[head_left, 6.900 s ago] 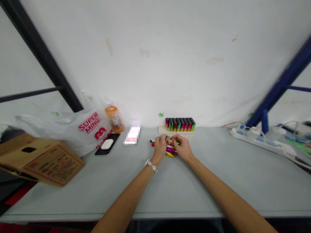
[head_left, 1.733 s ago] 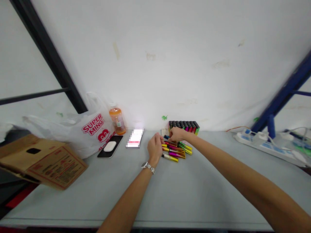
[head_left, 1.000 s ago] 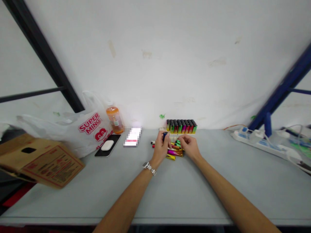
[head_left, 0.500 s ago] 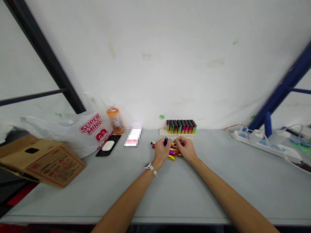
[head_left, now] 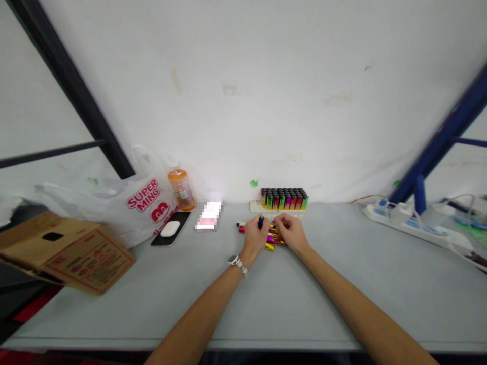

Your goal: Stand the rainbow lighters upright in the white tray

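My left hand (head_left: 254, 234), with a metal watch at the wrist, is closed around a small dark blue cylinder (head_left: 261, 221) whose end pokes up from the fist. Close beside it on the right, my right hand (head_left: 291, 232) has thumb and fingertips pinched together; what they hold is hidden. Under and between both hands lie several shiny loose cylinders (head_left: 273, 240) in magenta, gold and red. Behind the hands, several multicoloured metallic cylinders with black tops (head_left: 285, 199) stand upright in rows in a pale holed rack (head_left: 257, 206). Their exact kind is too small to tell.
Left on the grey table (head_left: 171, 299) are a cardboard box (head_left: 87, 261), a white plastic bag (head_left: 117, 208), an orange drink bottle (head_left: 181, 190), a black phone (head_left: 162, 238) under a white case (head_left: 170, 228), and a blurred bright patch (head_left: 209, 215). A power strip (head_left: 414, 228) lies right.
Both hands stay nearly in place with only slight finger movement. The whole view has shifted very slightly.
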A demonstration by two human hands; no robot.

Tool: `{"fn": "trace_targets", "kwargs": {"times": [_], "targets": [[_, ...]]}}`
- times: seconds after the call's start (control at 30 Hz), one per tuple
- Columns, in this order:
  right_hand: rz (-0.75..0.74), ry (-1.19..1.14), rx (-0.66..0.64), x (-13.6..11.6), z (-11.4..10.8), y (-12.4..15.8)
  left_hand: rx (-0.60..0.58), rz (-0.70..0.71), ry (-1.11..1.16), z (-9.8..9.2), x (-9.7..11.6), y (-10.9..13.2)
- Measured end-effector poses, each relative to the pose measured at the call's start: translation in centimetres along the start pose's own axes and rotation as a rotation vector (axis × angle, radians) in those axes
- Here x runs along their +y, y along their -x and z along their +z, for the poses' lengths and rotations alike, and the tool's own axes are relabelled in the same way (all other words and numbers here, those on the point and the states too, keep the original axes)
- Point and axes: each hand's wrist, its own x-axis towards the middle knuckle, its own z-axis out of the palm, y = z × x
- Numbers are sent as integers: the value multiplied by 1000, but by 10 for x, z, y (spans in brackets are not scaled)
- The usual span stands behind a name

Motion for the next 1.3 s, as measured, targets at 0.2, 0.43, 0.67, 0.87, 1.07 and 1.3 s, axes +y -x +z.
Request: {"fn": "trace_targets", "kwargs": {"times": [0.2, 0.43, 0.67, 0.87, 1.07, 1.3], "targets": [[-28, 17, 3, 0, 0, 0, 11, -7, 22, -1, 5, 0], [-22, 9, -13, 2, 1, 1, 14, 2, 61, -5, 6, 2], [-19, -19, -26, 3, 2, 2, 23, -7, 41, -6, 3, 0], [-22, 1, -35, 1, 2, 3, -1, 8, -14, -6, 3, 1], [-31, 2, -42, -1, 1, 3, -14, 17, -17, -5, 4, 0], [-27, 13, -38, 0, 1, 2, -10, 18, -36, -5, 4, 0]]}}
